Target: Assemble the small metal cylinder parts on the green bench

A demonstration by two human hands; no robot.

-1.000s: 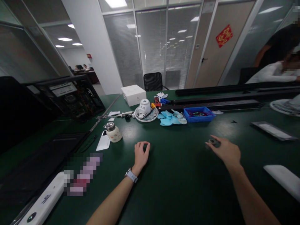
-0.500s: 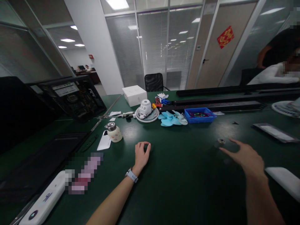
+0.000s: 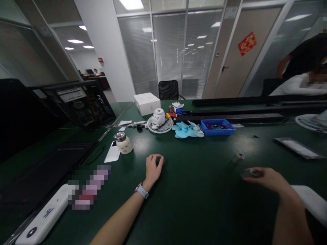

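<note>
My right hand (image 3: 267, 178) is closed around a small cylinder with a round, metallic-looking top (image 3: 252, 173), held just above or on the table; blur hides which. Just beyond it stands a second, similar small cylinder (image 3: 238, 157), upright and apart from the hand. My left hand (image 3: 153, 168), with a watch on its wrist, rests on the green table (image 3: 194, 190). Its fingers are loosely curled, with a gap between thumb and forefinger, and I see nothing held there.
Further back lie a white fan housing (image 3: 158, 119), light-blue fan blades (image 3: 187, 130) and a blue tray (image 3: 217, 131) of wires. A cream bottle (image 3: 124, 144) stands at left, with a white power strip-like case (image 3: 47, 216) nearer. Right is a flat pack (image 3: 298, 148). People sit beyond.
My right hand has come nearer and closed from a spread pose onto a small cylinder. The other cylinder stays standing. My left hand has hardly moved.
</note>
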